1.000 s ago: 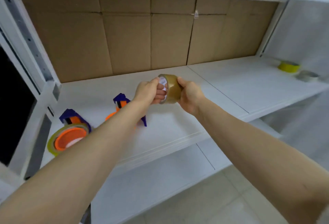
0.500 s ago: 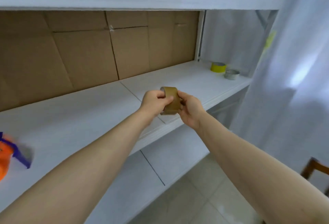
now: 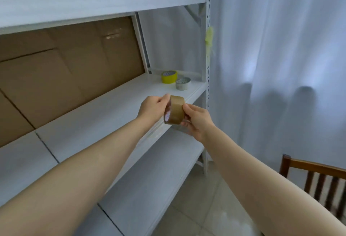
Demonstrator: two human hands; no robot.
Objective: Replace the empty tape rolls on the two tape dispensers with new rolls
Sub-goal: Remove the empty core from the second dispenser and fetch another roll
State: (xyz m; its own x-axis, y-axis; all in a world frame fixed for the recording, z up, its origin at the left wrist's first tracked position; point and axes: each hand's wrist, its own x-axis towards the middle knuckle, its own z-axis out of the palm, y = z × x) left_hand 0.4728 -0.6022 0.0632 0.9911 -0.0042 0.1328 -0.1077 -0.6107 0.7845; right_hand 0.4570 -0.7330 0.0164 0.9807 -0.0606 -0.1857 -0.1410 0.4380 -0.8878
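Brown tape roll [image 3: 175,112] is in both hands, held in the air just above the front edge of the middle shelf [image 3: 104,112], not touching it. The roll stands on edge, slightly tilted, with its core opening facing the left hand.

Left hand [image 3: 152,108]: thumb on top of the roll's near rim and fingers curled at the open side, pinching that rim. Can't tell if any fingertip goes into the core, since the roll and knuckles hide it.

Right hand [image 3: 197,121]: thumb pressed on the upper right of the outer band, fingers curled under the lower right side. It grips the roll from the opposite side to the left hand. Both forearms are stretched out forward.

At the far right end of the same shelf, a yellow tape roll [image 3: 169,77] lies flat. A smaller pale roll [image 3: 183,84] lies flat just beside it, nearer the front edge. It's probably white or grey; the view is soft there. Both are well apart from the hands.

Cardboard sheets [image 3: 65,70] line the back of the rack. There's an upper shelf [image 3: 74,5] overhead and a perforated upright post [image 3: 207,63] at the right corner. A white curtain [image 3: 280,57] hangs right of the rack, and a dark wooden chair back [image 3: 316,177] sits at lower right on a tiled floor [image 3: 204,209].
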